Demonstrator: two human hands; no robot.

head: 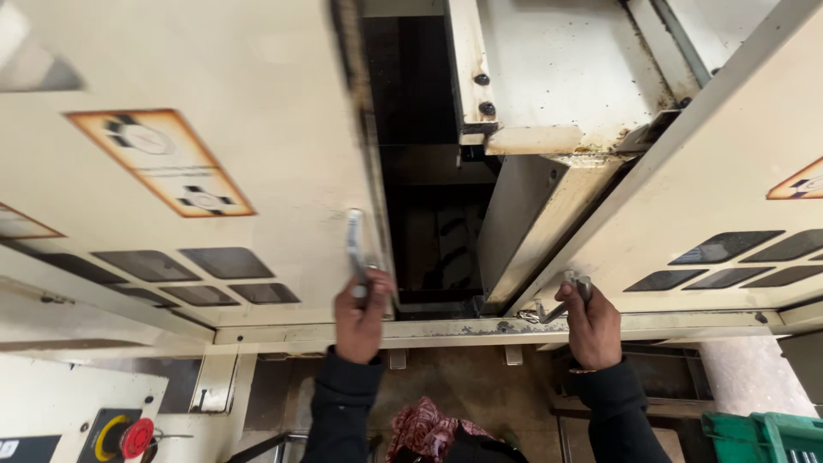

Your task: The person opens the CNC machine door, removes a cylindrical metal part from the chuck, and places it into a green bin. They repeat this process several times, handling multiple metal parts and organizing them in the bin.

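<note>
Orange-bordered warning label (161,162) on the left door; another (799,183) at right edge.

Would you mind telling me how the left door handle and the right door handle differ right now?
The left door handle stands nearly upright, while the right door handle lies slanted and low. The left hand grips its handle's lower end; the right hand wraps its handle's upper end. Both are grey metal.

I am looking into a factory or machine workshop. Large cream-painted sheet-metal sliding doors (214,129) of an industrial machine enclosure fill my view, with small dark window slits (197,274), orange-edged warning labels (163,163) and rust-stained edges. A round red emergency-stop button on a yellow ring (135,437) sits lower left, above a grimy concrete floor (463,377).
</note>
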